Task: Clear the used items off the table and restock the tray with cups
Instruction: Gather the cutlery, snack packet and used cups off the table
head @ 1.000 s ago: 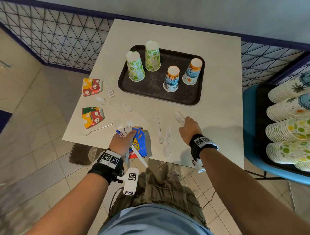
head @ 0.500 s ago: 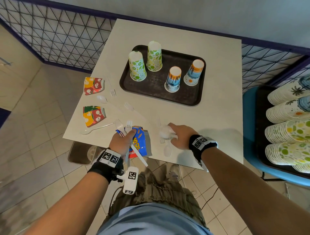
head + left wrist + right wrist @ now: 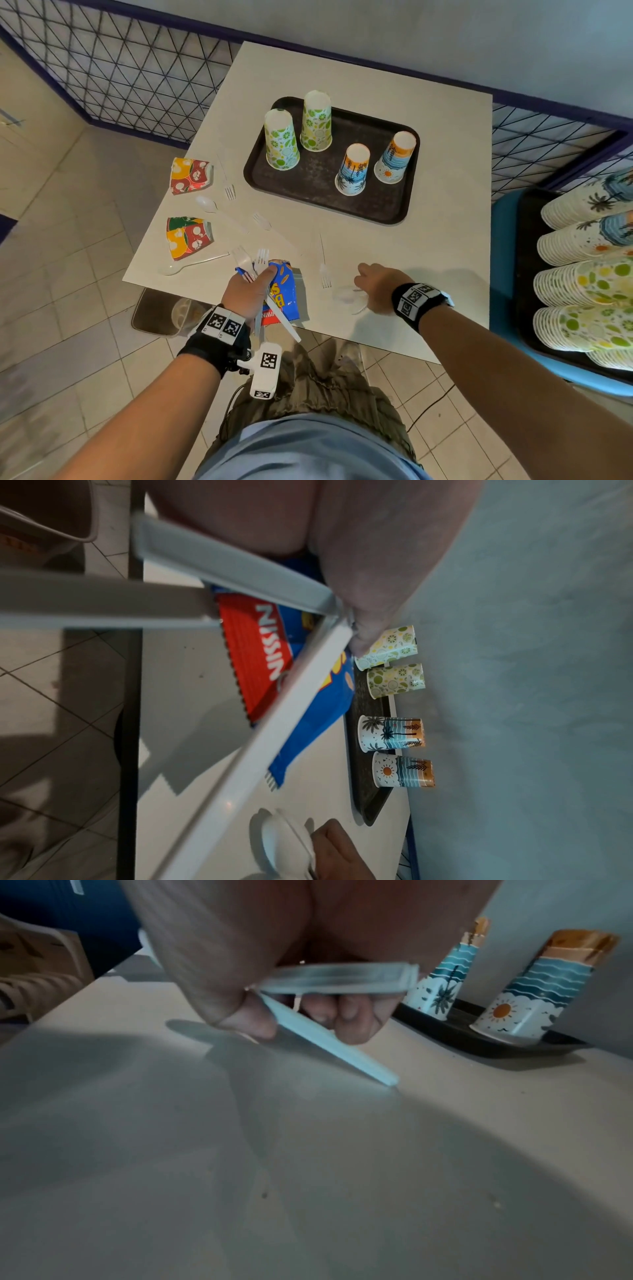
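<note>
My left hand (image 3: 245, 291) holds a blue snack wrapper (image 3: 284, 294) and several white plastic forks (image 3: 261, 260) at the table's near edge; the wrapper (image 3: 308, 696) and the fork handles (image 3: 240, 588) fill the left wrist view. My right hand (image 3: 375, 286) pinches two white plastic spoons (image 3: 346, 297) low over the table; their handles (image 3: 329, 1042) show between my fingers (image 3: 352, 1020). A loose fork (image 3: 323, 267) lies between the hands. Several upturned paper cups (image 3: 281, 140) stand on the dark tray (image 3: 318, 181).
Two crushed red-and-yellow cups (image 3: 190, 174) (image 3: 186, 236), spoons (image 3: 209, 205) and forks (image 3: 229, 192) lie on the table's left side. Stacks of clean cups (image 3: 589, 284) lie on a tray on a blue chair at the right. A bin (image 3: 168, 311) stands under the table edge.
My right hand picked up a spoon near the tray, carried it left to the second spoon by the front edge, and now holds both there. The left hand has stayed put.
</note>
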`<action>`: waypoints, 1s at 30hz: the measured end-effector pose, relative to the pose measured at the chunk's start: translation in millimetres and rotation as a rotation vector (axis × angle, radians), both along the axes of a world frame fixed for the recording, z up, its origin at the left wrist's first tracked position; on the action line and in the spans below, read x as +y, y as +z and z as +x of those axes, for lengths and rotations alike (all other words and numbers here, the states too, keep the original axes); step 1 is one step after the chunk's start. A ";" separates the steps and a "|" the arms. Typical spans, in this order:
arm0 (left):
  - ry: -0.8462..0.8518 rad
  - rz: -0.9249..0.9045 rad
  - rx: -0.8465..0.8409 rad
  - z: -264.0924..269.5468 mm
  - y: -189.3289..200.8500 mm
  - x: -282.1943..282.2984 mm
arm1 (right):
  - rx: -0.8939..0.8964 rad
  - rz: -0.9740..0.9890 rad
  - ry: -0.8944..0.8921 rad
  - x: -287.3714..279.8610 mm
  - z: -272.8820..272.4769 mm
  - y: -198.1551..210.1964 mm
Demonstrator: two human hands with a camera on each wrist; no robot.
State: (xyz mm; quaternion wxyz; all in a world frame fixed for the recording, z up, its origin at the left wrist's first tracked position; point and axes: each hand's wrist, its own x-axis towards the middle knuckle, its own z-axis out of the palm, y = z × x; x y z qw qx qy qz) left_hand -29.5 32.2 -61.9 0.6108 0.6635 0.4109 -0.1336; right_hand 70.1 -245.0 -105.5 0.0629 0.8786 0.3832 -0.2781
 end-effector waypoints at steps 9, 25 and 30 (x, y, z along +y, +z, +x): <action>0.098 -0.004 -0.015 -1.4 -2.7 1.1 | 0.068 0.123 -0.121 52.2 35.2 22.9; 0.335 0.018 -0.046 -25.6 -1.5 10.9 | 0.031 0.050 -0.100 42.4 61.6 5.6; 0.389 0.054 -0.088 -45.9 -2.1 44.1 | 0.040 0.245 -0.324 30.8 37.8 11.3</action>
